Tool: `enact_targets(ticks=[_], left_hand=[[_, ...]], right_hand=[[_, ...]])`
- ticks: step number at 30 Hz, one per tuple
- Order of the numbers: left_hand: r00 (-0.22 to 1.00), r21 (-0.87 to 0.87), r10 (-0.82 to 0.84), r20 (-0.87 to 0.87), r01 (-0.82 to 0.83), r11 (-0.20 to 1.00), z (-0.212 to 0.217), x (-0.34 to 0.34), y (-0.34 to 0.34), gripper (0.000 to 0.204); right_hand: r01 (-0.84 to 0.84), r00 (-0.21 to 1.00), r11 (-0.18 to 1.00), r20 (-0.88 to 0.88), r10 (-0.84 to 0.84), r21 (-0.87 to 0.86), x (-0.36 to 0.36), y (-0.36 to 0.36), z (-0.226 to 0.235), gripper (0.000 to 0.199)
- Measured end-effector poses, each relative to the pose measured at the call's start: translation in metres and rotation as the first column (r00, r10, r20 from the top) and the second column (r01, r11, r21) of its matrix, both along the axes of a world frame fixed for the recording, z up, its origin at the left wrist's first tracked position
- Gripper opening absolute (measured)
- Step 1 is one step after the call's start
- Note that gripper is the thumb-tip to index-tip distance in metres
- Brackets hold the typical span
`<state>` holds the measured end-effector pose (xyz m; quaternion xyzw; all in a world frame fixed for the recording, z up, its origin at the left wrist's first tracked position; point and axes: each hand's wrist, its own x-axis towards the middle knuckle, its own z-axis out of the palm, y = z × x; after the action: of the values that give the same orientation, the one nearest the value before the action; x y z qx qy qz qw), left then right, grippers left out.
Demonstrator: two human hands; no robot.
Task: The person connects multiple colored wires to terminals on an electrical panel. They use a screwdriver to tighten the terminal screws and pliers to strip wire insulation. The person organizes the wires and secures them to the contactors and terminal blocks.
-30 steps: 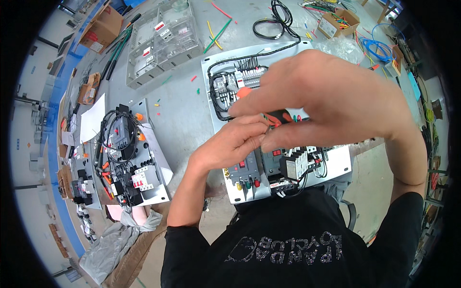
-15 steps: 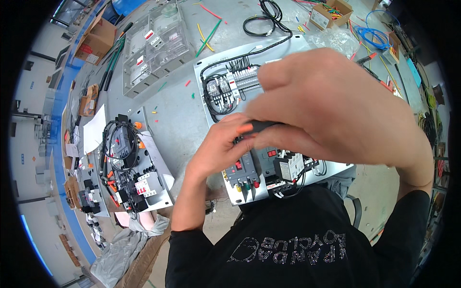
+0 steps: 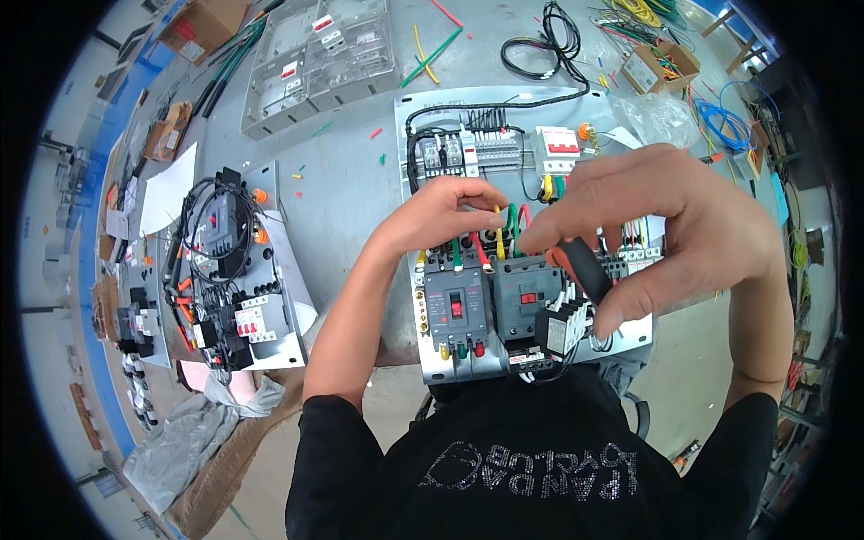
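A metal mounting panel (image 3: pixel 531 94) fitted with electrical parts lies on the table before me. My left hand (image 3: pixel 448 209) is over its middle, thumb and forefinger pinched at the top of a short yellow wire (image 3: pixel 499 241). Green and red wires stand beside it, above two dark grey circuit breakers (image 3: pixel 455 306) (image 3: pixel 528 298). My right hand (image 3: pixel 677 236) grips a screwdriver (image 3: pixel 587 270) by its black and orange handle, raised over the panel's right part. The screwdriver's shaft and tip cannot be made out. Below the handle sits a black-and-white contactor (image 3: pixel 565 328).
A second wired panel (image 3: pixel 286 346) lies at the left. Behind stand a clear plastic enclosure (image 3: pixel 353 94) and a cardboard box of wire scraps (image 3: pixel 661 70). A black cable coil (image 3: pixel 549 56), a blue cable coil (image 3: pixel 724 121) and a plastic bag (image 3: pixel 652 121) lie at the back.
My hands have moved apart: the right one has gone right and lower with the screwdriver, the left one up and right to the yellow wire. The view has shifted, uncovering the breakers and wires.
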<state>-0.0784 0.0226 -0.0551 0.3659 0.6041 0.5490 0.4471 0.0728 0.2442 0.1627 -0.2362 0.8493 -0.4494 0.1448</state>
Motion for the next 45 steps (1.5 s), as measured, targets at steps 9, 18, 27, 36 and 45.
enact_targets(ticks=[9,18,27,36,45], left_hand=[[0.999,0.046,0.033,0.016,-0.033,0.998,-0.020,-0.003,-0.004,0.021],[0.998,-0.010,0.057,-0.027,-0.057,0.998,-0.001,0.001,-0.005,0.021],[1.000,0.021,0.000,0.022,-0.001,1.000,-0.021,-0.004,0.001,0.021],[0.998,0.035,-0.005,0.056,0.003,0.999,-0.021,-0.006,-0.004,0.020],[0.995,0.103,0.003,0.099,-0.013,0.995,-0.027,-0.004,-0.003,0.027]], right_hand=[[0.377,0.888,0.853,-0.404,-0.221,0.362,0.008,-0.054,0.003,0.035],[0.289,0.882,0.957,0.386,-0.271,0.013,-0.020,-0.029,0.015,0.035],[0.151,0.960,0.977,-0.260,-0.109,0.148,-0.009,-0.004,-0.001,0.060],[0.372,0.927,0.855,-0.106,-0.359,0.360,0.012,-0.041,0.017,0.034],[-0.056,0.936,0.998,0.347,0.058,-0.016,-0.014,-0.013,0.017,0.049]])
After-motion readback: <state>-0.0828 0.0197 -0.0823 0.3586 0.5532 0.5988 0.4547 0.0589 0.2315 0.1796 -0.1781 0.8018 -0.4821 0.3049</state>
